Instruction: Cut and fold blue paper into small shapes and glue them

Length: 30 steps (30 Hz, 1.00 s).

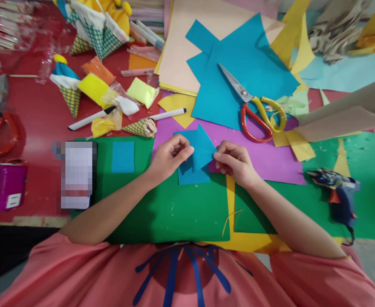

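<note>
Between my two hands is a small blue piece of craft sheet, raised over the mat with a corner pointing up. My left hand is closed, thumb and fingers pinching its left side. The thumb and fingertips of my right hand grip its right corner. Just below the held piece, a blue square lies partly covered. Another blue square lies flat on the green sheet, left of my left hand.
Scissors with red and yellow handles rest on a large blue sheet. A glue gun lies at right, a phone at left. Behind are a marker, a small checked cone, clay packets and a paper roll.
</note>
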Available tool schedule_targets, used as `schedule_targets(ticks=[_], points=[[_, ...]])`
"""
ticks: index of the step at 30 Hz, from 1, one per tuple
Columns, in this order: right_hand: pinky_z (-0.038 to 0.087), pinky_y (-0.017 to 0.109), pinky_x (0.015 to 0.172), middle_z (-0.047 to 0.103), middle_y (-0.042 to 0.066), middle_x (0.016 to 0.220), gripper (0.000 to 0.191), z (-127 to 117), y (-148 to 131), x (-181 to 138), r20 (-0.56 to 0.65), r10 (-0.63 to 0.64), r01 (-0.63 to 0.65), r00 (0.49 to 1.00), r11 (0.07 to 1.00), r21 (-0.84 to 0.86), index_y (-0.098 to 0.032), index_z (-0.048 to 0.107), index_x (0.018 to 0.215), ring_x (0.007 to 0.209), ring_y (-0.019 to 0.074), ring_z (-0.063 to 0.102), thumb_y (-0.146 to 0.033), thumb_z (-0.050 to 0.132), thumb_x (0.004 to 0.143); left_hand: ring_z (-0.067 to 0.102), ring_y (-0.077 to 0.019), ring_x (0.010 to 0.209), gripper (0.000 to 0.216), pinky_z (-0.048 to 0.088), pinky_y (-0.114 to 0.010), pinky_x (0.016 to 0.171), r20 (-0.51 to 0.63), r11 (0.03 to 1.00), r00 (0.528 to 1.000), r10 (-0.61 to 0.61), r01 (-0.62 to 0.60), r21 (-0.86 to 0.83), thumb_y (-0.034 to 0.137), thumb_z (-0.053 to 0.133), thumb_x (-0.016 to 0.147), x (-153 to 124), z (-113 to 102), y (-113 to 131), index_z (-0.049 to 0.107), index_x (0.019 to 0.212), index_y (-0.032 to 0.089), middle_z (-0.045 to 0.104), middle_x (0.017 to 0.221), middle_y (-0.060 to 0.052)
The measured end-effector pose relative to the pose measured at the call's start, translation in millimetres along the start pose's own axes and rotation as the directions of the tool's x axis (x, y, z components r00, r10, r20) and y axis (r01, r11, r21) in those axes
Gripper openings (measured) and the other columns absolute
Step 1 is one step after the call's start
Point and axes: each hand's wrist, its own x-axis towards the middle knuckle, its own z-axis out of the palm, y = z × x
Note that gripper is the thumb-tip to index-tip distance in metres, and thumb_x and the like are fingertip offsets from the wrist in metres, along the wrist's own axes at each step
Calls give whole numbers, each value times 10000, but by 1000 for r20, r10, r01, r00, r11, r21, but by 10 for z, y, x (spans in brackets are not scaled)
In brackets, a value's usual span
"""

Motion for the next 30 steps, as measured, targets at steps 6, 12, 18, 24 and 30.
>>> schedule_targets(ticks=[6, 12, 18, 24, 30], points=[[307, 160, 375, 581, -53, 524, 237, 6, -8, 5, 13, -1, 1, 1000, 1000, 6, -177, 524, 671, 397, 41, 467, -308, 664, 810, 383, -62, 468, 405, 312, -182, 439, 96, 988, 995, 23, -38, 149, 497, 536, 861, -20, 7, 40, 449, 621, 183, 427, 515, 50], [286, 168, 373, 536, -63, 476, 263, 2, -11, 7, 38, -7, 9, 999, 999, -38, -178, 503, 629, 370, 34, 401, -302, 657, 802, 367, -62, 433, 431, 300, -185, 419, 112, 993, 994, -18, 4, 118, 538, 497, 872, -6, 11, 52, 441, 628, 187, 397, 480, 60], [267, 164, 363, 522, -69, 472, 270, -6, -4, 9, 1, -12, 12, 1000, 1000, -7, -182, 477, 629, 359, 29, 387, -292, 642, 812, 384, -58, 439, 440, 296, -181, 422, 114, 997, 993, -15, 6, 83, 548, 538, 844, -1, 14, 40, 459, 616, 180, 432, 493, 52], [252, 163, 342, 533, -66, 478, 281, -11, -2, 13, -23, 1, -1, 1000, 1000, 5, -185, 470, 631, 349, 32, 391, -312, 650, 806, 376, -59, 446, 450, 287, -188, 432, 144, 990, 990, 3, -24, 141, 532, 529, 852, -15, 8, 54, 440, 589, 178, 430, 493, 50], [249, 164, 343, 523, -67, 466, 289, -9, -14, 12, -21, -1, 2, 1000, 1000, 4, -188, 462, 622, 348, 31, 382, -314, 650, 802, 392, -65, 450, 448, 308, -185, 435, 180, 988, 983, -38, 9, 155, 517, 493, 879, -8, -6, 30, 433, 591, 179, 424, 489, 50]])
